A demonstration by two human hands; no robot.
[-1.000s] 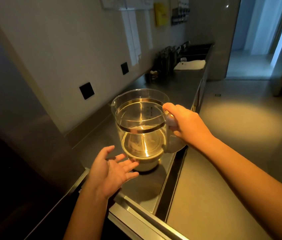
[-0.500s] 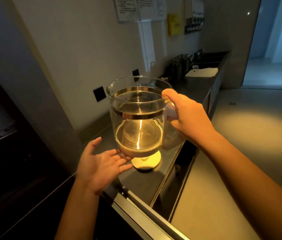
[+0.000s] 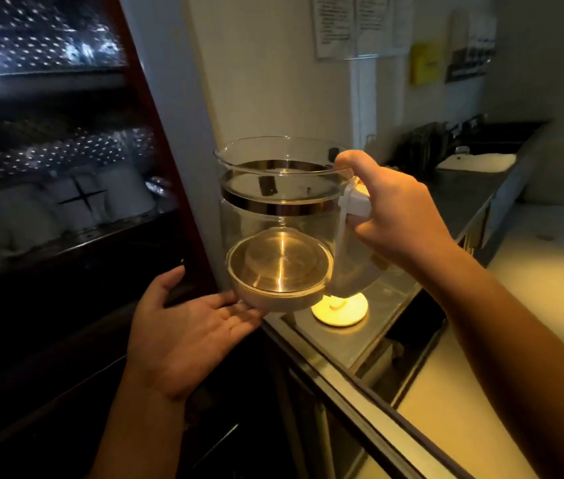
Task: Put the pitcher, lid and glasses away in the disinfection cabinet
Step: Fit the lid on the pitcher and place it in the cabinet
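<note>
A clear glass pitcher (image 3: 278, 223) with a metal band and a steel bottom hangs in the air, upright. My right hand (image 3: 391, 216) is shut on its white handle. My left hand (image 3: 183, 337) is open, palm up, its fingertips touching the underside of the pitcher's base. A round white lid (image 3: 339, 307) lies on the steel counter just behind and below the pitcher. The disinfection cabinet (image 3: 66, 167) stands open at the left, with perforated metal shelves and white cups on one shelf. No loose glasses show.
The steel counter (image 3: 460, 202) runs along the wall to a sink area with a white cloth (image 3: 477, 162). A grey wall panel (image 3: 183, 133) separates cabinet and counter. Papers and a yellow note hang on the wall. Pale floor lies at the right.
The pitcher has risen off the counter and moved left toward the cabinet. My left hand has come up under its base. The view has swung left, bringing the cabinet shelves into sight.
</note>
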